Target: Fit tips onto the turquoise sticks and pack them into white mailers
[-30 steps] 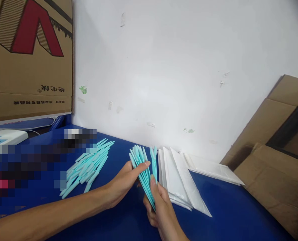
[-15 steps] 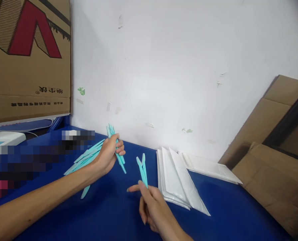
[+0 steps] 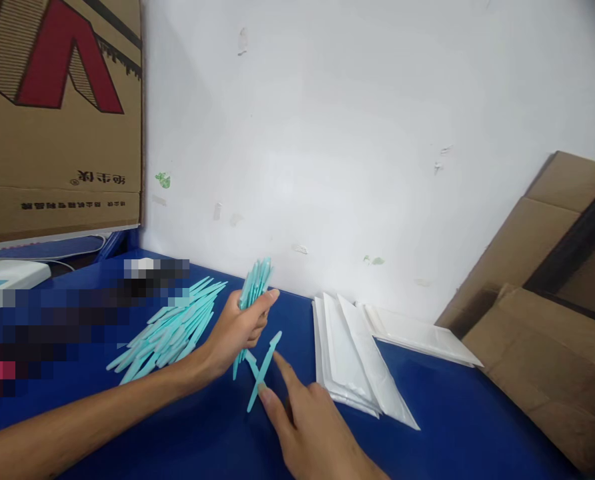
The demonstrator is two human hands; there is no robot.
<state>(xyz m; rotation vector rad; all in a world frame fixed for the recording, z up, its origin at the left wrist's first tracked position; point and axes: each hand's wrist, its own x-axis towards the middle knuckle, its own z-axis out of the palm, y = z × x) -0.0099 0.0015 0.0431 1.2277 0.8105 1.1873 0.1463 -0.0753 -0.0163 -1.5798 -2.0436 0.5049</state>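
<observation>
My left hand (image 3: 245, 327) is closed round a bundle of slim teal eyebrow razors (image 3: 256, 283), whose upper ends fan out above the fist and whose lower tips show beneath it. Just right of and below it, my right hand (image 3: 310, 413) has thumb and forefinger against a single teal razor (image 3: 266, 372), tilted with its wider, notched end up. Another razor (image 3: 251, 360) crosses behind that one, partly hidden by the left hand. Left of my left forearm lies a loose pile of the same razors (image 3: 177, 330) on the blue table (image 3: 217, 427).
White packets (image 3: 350, 360) lie stacked to the right, with further white packets (image 3: 422, 333) along the wall. A large printed carton (image 3: 77, 147) stands at upper left. Brown cardboard (image 3: 552, 360) leans at right. A white power strip (image 3: 12, 275) sits far left; a blurred patch covers part of the table.
My left hand has moved right and down with its bundle, uncovering the pile. My right hand has shifted slightly left; the razors at its fingertips now cross near the left hand.
</observation>
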